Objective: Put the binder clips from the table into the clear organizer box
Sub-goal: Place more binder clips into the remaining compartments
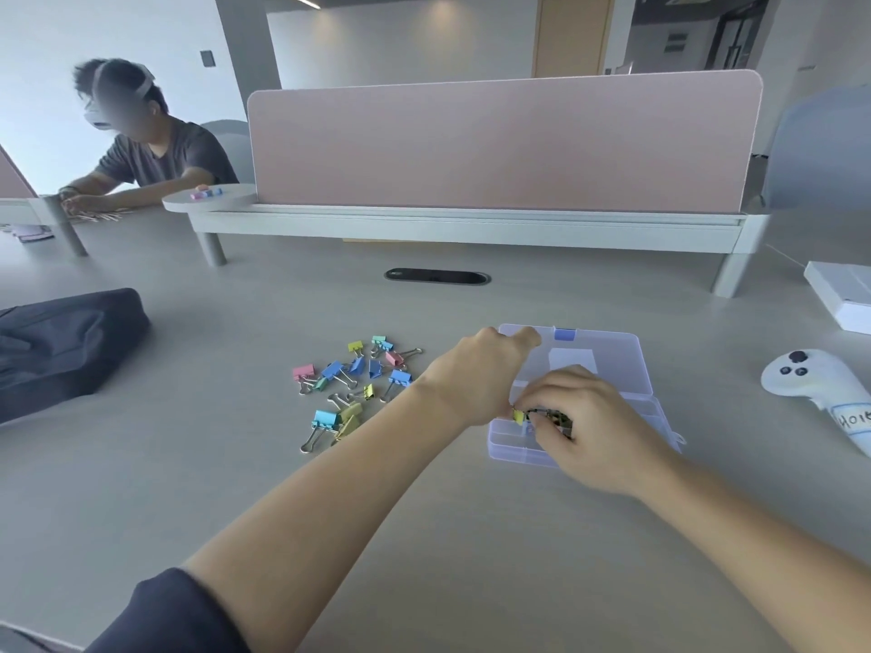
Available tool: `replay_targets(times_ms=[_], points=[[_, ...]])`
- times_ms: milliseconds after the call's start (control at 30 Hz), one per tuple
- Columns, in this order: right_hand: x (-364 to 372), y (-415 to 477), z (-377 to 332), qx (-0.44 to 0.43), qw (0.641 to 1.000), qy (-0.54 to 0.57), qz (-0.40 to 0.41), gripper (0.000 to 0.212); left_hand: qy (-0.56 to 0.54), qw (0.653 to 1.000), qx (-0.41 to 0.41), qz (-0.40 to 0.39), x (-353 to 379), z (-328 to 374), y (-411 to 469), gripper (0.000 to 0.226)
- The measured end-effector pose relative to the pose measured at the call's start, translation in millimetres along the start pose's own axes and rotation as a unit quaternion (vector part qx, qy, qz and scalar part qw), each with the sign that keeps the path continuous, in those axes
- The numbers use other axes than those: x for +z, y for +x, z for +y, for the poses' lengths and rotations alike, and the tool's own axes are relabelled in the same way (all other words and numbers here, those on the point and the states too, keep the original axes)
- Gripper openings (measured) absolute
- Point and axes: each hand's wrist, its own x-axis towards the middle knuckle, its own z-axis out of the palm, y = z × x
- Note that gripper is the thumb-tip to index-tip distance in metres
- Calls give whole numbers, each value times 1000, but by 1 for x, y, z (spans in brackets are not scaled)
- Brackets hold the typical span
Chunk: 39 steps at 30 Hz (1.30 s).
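Several coloured binder clips (351, 388) lie loose on the grey table, left of the clear organizer box (608, 369). The box lies open, its lid with a blue latch (564, 334) folded back. My left hand (476, 374) rests at the box's left side, thumb on the lid's far left corner. My right hand (584, 417) hovers over the box's front compartments and pinches a yellow binder clip (519, 416) with dark handles. Both hands hide most of the compartments.
A dark bag (66, 346) lies at the left. A white controller (822, 384) and a white box (843, 294) sit at the right. A pink divider (499, 143) on a shelf stands behind. Another person sits at the far left.
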Motion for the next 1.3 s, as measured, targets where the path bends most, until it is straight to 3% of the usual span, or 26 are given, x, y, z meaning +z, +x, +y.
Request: replay_targets(times_ms=[500,667,733,867,1000,1133,1300], points=[[11,2,3,-11,999,-51,9,41,20,999,23,23,16,-4,7,43],[12,0,1,-13,998,-56,31,25,-99,994,48,-13,-9,-22,-6,37],[11,-1,2,-15,999,-30,38,30,-106,994,19,15,-24,-42,-16,28],[9,-1,3,-13,999,-1,30,31,-1,993,-120,5,-43,-105,-41,19],[9,1,5,-13,999,-4,40,28,-80,965,-250,30,-57,-158,-66,13],[10,0,6,-18,999,-16,46,30,-105,960,-258,11,-55,-171,-74,13],[10,0,5,-17,999,-18,44,25,-55,962,-265,-42,-45,-176,-72,14]])
